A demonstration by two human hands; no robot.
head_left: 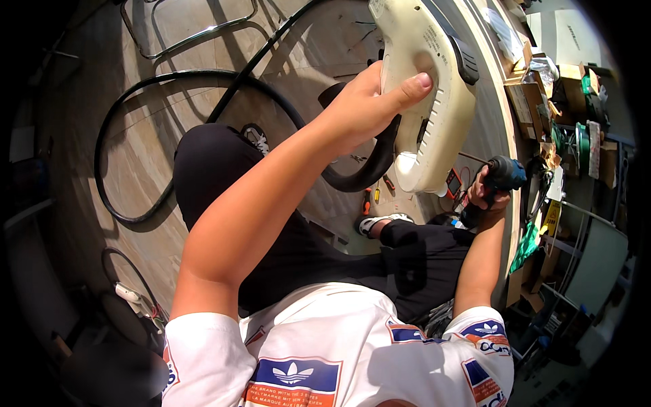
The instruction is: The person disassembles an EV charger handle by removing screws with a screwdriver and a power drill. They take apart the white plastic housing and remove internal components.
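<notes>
My left hand point(371, 108) grips a large cream plastic handle housing point(447, 115), its thumb lying over the near face. The housing looks like an electric-car charging gun, with a black latch piece point(464, 61) on its right side and a white round part at its lower end. A thick black cable point(366, 173) curves beneath it. In my right hand point(488, 193) is a blue and black cordless drill point(505, 174), fingers wrapped round its grip. Its long thin bit points left at the housing's edge; whether it touches a screw cannot be seen.
Loops of the black cable point(103, 146) lie on the tiled floor. Between my feet are an orange-handled screwdriver point(367, 202) and a red multimeter point(454, 183). A chrome chair frame point(203, 32) stands far left. Cardboard boxes point(527, 105) and cluttered shelves line the right; a power strip point(132, 298) lies left.
</notes>
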